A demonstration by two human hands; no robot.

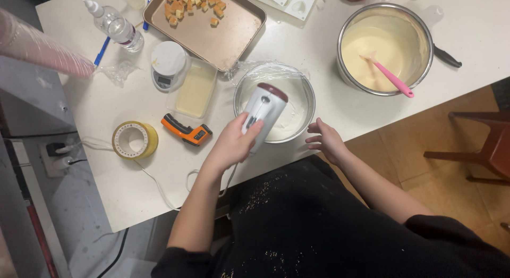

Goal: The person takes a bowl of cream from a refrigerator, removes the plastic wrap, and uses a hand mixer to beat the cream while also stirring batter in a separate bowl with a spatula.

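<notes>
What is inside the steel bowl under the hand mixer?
The steel bowl holds pale white cream. The hand mixer, held by the left hand, covers the middle, so its beaters are hidden.

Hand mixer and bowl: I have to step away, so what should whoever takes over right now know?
Left hand: gripping the white hand mixer, held down into the steel bowl of white cream.
Right hand: open, beside the bowl's right rim, not clearly touching it.
Cling film is still bunched on the bowl's far rim. The larger bowl of pale yellow batter with a pink spatula sits far right.
Done: the cream looks smooth and thick.
Left: judging whether it needs more whipping; the beaters are hidden.
</notes>
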